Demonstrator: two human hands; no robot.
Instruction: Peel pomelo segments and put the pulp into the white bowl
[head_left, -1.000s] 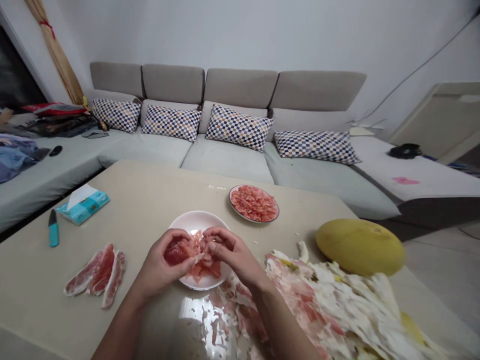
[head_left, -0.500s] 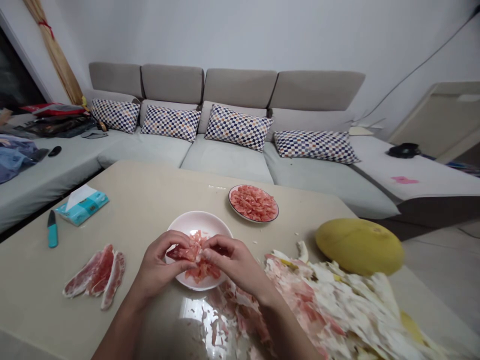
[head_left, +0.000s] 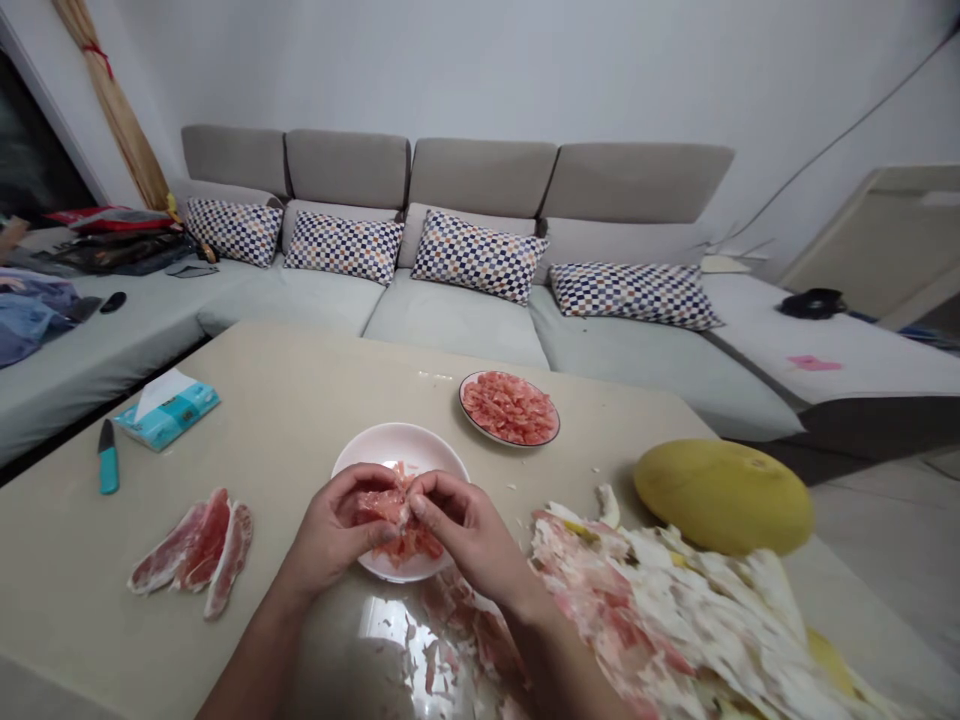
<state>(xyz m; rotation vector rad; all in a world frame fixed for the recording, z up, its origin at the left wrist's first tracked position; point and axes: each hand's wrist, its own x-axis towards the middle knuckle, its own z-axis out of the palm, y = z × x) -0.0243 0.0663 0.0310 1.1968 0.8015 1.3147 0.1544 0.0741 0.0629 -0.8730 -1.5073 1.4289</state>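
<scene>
- The left hand (head_left: 334,520) is curled, grasping a clump of pomelo pulp (head_left: 388,507) from one side, above a white bowl (head_left: 360,450).
- The right hand (head_left: 469,530) pinches the same clump from the other side, with its fingertips (head_left: 417,505) pressed into the pulp, close to the left hand.
- Loose pink pulp (head_left: 409,547) lies in the bowl, just under both hands.
- Beyond the hands, a white plate (head_left: 469,412) is heaped with more pulp (head_left: 510,408).
- Right of the right hand sits a pile of white pith and membrane (head_left: 645,610), with a yellow pomelo (head_left: 724,497) beyond it.
- Left of the left hand, three pulpy peeled segments (head_left: 191,552) lie on the table (head_left: 300,385).
- Farther left are a teal-handled knife (head_left: 109,467) and a tissue pack (head_left: 169,410).
- Past the table stands a grey sofa (head_left: 454,320) with checked cushions (head_left: 478,258).
</scene>
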